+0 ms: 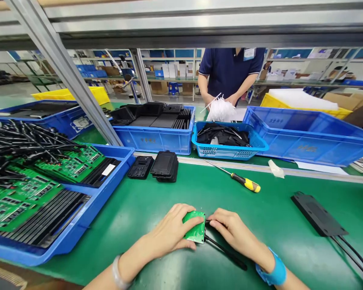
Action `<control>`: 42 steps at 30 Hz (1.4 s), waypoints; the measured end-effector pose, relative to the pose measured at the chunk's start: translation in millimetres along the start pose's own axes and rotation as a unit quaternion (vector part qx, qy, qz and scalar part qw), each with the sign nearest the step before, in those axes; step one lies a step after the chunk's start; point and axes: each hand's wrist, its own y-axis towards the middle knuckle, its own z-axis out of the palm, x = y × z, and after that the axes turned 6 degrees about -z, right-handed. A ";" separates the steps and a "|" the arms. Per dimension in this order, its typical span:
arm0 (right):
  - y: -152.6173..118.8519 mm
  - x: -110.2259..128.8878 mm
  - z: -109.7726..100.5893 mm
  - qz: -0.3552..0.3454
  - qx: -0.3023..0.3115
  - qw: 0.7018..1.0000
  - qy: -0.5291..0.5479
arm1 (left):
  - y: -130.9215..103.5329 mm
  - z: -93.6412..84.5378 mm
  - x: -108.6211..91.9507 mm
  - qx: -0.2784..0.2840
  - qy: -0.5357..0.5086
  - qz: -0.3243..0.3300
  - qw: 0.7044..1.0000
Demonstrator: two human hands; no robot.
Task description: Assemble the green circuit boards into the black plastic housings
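Note:
Near the front middle of the green bench, my left hand grips a small green circuit board, thumb across its face and fingers behind its far edge. My right hand pinches a black cable at the board's right edge. A second black cable runs from the board down to the right, beneath my right hand, and ends in a thicker black tip. Beyond my hands lie stacked black plastic housings and a yellow-and-black screwdriver.
Left stands a blue bin of circuit boards, cables and black plates. Behind are a blue bin of black housings, a light-blue basket and another blue bin. A black cased unit lies right. A person handles white strips opposite.

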 end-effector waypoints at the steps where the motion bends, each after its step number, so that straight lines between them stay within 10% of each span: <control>1: 0.0 -1.3 3.0 0.001 -0.010 1.000 -0.016 | 0.4 0.8 0.5 0.000 0.008 0.002 1.000; 15: 0.0 -12.0 19.1 -0.211 -0.104 0.924 -0.303 | -0.1 12.2 6.5 0.009 0.011 0.003 1.000; 29: 0.9 -15.9 11.2 -0.058 -0.010 0.987 -0.147 | 0.8 15.1 0.5 0.042 0.049 -0.023 0.998; 42: 2.2 -14.5 10.6 -0.269 0.019 0.886 -0.378 | 2.1 17.0 -2.4 0.038 0.032 -0.033 0.998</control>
